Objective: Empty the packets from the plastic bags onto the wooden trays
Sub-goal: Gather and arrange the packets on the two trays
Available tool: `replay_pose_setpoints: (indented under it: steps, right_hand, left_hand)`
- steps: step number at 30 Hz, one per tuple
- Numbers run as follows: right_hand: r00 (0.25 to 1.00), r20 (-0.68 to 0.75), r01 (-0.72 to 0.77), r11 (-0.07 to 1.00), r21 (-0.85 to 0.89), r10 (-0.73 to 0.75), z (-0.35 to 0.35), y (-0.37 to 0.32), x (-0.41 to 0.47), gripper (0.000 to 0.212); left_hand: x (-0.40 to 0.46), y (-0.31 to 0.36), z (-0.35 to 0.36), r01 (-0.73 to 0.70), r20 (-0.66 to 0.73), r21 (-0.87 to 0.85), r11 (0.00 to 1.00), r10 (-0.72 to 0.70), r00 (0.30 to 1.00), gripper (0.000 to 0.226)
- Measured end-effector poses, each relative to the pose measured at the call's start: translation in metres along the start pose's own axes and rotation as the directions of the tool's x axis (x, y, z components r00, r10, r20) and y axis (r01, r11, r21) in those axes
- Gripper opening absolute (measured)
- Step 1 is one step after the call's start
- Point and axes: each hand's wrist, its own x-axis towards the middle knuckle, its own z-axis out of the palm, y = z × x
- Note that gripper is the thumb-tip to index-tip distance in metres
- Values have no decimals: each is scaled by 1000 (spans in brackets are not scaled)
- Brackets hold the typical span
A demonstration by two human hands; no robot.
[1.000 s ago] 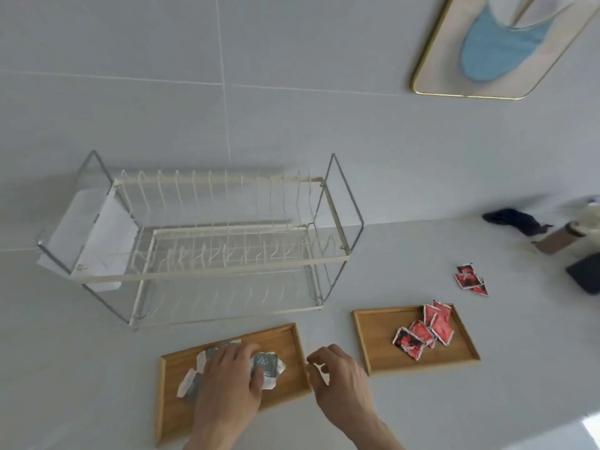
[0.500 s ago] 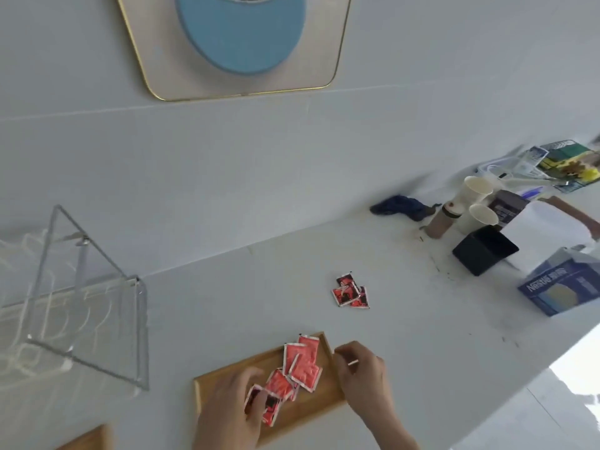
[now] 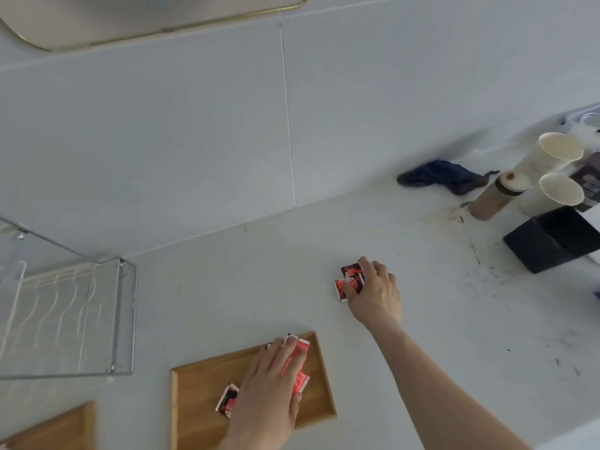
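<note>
A wooden tray (image 3: pixel 201 401) lies near the counter's front edge and holds several red packets (image 3: pixel 300 362). My left hand (image 3: pixel 269 384) rests flat on top of them, fingers stretched out, and hides most of the pile. One packet (image 3: pixel 229 401) pokes out to the left of the hand. Further back and to the right, a few loose red packets (image 3: pixel 349 280) lie on the bare counter. My right hand (image 3: pixel 376 293) reaches over them, thumb and fingers closed around their edges. No plastic bag is in view.
A corner of a second wooden tray (image 3: pixel 65 427) shows at bottom left. A wire dish rack (image 3: pixel 65 319) stands at left. At the back right are a dark blue cloth (image 3: pixel 438 173), a brown bottle (image 3: pixel 496 199), two paper cups (image 3: pixel 560 193) and a black box (image 3: pixel 552 238).
The view swung right from the left tray to the right one. My left hand came down flat on the red packets there. My right hand reached out from the tray's edge to the loose packets.
</note>
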Motion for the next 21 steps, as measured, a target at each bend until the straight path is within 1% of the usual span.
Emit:
replay_pose_setpoints:
  steps: [3,4,6,8,10,12,13,14,16,18,19,20,21]
  right_hand:
    - [999,1,51,992,-114,-51,7,-6,6,65]
    - [999,-2,52,992,-119,-53,9,-7,6,66]
    - [999,0,38,996,-76,-38,10,-6,8,69]
    - [1000,10,-5,999,35,5,9,-4,9,70]
    - [998,29,-68,977,200,64,6,0,9,65]
    - [991,61,-136,905,404,122,0,4,4,54]
    - [984,93,-178,840,513,151,-4,6,0,49]
    - [975,142,-224,757,614,174,-9,7,-5,47]
    - [955,238,-298,578,760,179,-17,5,-20,47]
    - [943,315,-330,428,842,109,-23,1,-39,45]
    - [935,349,-343,378,860,55,-24,-3,-51,44]
    - [924,381,-357,350,866,-2,-24,-7,-62,42]
    - [911,409,-369,338,866,-51,-22,-11,-73,41]
  left_hand:
    - [-6,3,5,-55,-35,8,998,55,998,60]
    - [-8,4,5,-64,-45,9,998,64,997,55]
    - [-9,6,5,-65,-52,15,998,66,996,49]
    - [-7,8,2,-47,-78,-3,999,46,996,42]
    - [-1,11,-4,-5,-158,-63,998,-5,987,35]
    - [10,12,-12,71,-222,-194,978,-114,968,31]
    - [16,14,-18,112,-230,-270,956,-177,957,32]
    - [22,16,-24,139,-232,-353,925,-231,945,32]
    - [34,22,-37,178,-175,-542,821,-318,932,37]
    - [42,28,-50,210,-38,-724,657,-343,939,47]
    - [43,31,-55,240,49,-794,559,-336,941,53]
    - [43,34,-60,269,119,-843,466,-326,938,55]
    - [42,35,-64,289,159,-870,400,-327,931,52]
